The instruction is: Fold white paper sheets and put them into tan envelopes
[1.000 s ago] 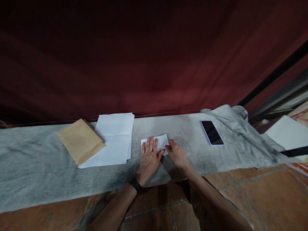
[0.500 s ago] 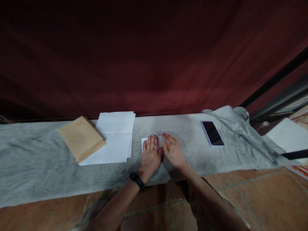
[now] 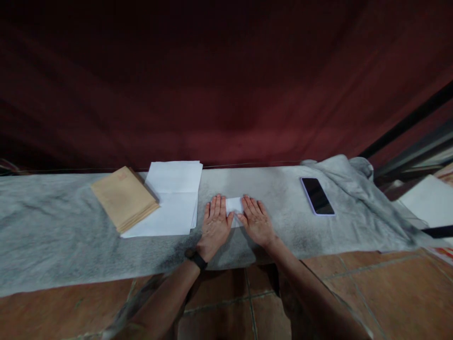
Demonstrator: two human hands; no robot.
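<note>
A small folded sheet of white paper (image 3: 234, 205) lies on the grey cloth between my two hands. My left hand (image 3: 215, 224) rests flat on its left end, fingers stretched out, with a dark band around the wrist. Over the right end, my right hand (image 3: 257, 222) is also flat with its fingers extended. Both thumbs point in toward the middle of the paper, and the ends under the palms are hidden.
Left of my hands is a stack of larger white sheets (image 3: 173, 208), with brown envelopes (image 3: 123, 198) overlapping it. A phone (image 3: 317, 196) in a lilac case lies to the right on the grey cloth (image 3: 283, 189). Behind hangs a dark red curtain (image 3: 226, 94).
My right hand has gone from gripping the paper's right edge to lying flat on it. My left hand has slid slightly left, baring the paper's middle. The paper's visible part looks shorter.
</note>
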